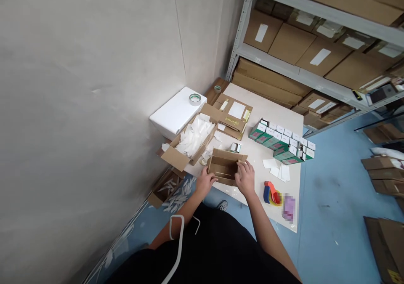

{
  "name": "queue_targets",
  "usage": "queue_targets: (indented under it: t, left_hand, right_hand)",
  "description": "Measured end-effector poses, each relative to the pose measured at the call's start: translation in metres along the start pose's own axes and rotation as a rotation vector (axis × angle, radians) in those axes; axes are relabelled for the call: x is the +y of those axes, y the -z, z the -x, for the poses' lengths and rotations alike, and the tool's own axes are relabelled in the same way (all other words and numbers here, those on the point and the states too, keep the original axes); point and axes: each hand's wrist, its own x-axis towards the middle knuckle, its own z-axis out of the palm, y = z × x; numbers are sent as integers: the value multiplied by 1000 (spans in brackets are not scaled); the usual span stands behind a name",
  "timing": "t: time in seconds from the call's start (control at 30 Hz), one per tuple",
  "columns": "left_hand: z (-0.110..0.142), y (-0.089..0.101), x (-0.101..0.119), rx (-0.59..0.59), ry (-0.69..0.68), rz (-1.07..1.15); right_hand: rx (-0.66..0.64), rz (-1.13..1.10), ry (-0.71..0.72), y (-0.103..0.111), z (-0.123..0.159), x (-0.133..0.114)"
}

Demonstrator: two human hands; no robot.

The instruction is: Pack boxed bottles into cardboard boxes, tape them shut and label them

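Note:
An open cardboard box (225, 153), its flaps raised and its inside in view, is held between my two hands at the table's front edge. My left hand (204, 182) grips its left side, fingers bent over the wall. On the opposite side, my right hand (245, 175) has its fingers curled round the right wall. Just behind the box stands a small white-and-green carton (235, 147). To the left is a larger cardboard box (180, 157) filled with crumpled white paper (197, 134).
Green-and-white cartons (277, 139) stand in rows on the table (255, 187). White cards (277, 169) and a red-and-blue tape dispenser (272, 193) lie at right. A tape roll (195, 99) rests on a white box (172, 112). Flattened cardboard (232, 118) and a shelf rack (271, 57) are behind.

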Motion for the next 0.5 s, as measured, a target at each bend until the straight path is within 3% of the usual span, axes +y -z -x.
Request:
queue_targets:
  t: [0.13, 0.27, 0.5]
  left_hand:
    - [17, 17, -25, 3, 82, -5]
    - [30, 29, -41, 7, 168, -14]
    - [50, 38, -59, 3, 196, -4]
  right_hand:
    - [-58, -146, 233, -17, -65, -56]
    - [-194, -208, 372, -46, -130, -107]
    - [-503, -29, 462, -87, -204, -155]
